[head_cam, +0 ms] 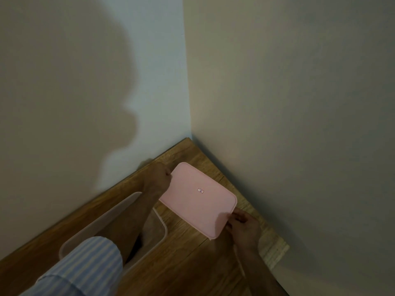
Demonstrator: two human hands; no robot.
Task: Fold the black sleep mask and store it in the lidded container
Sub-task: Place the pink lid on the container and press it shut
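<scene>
Head view. Nearest the camera, a blue-and-white striped sleeve (85,268) enters from the lower left and covers the upper part of the left arm; the bare forearm runs up and to the right from it, crossing above an open translucent container (111,212) that stands on the wooden tabletop (188,261). The container's rim is pale pink-white and its long axis follows the left wall. A small dark patch shows inside it, just beside the forearm; whether this is the black sleep mask cannot be told, as the arm hides most of the interior.

The left hand (159,175) is closed on the far-left corner of a pink rectangular lid (192,206), fingers curled over its edge. The right hand (243,227) grips the near-right corner of the same lid, thumb on top and fingers beneath. The lid is thus held between both hands, tilted slightly, to the right of the container and not on it; whether its lower edge touches the tabletop cannot be told. A small label (200,190) sits at the centre of its upper face.

The tabletop fits into a corner formed by two plain pale walls (288,92). A large soft shadow (70,92) of the person falls on the left wall.
</scene>
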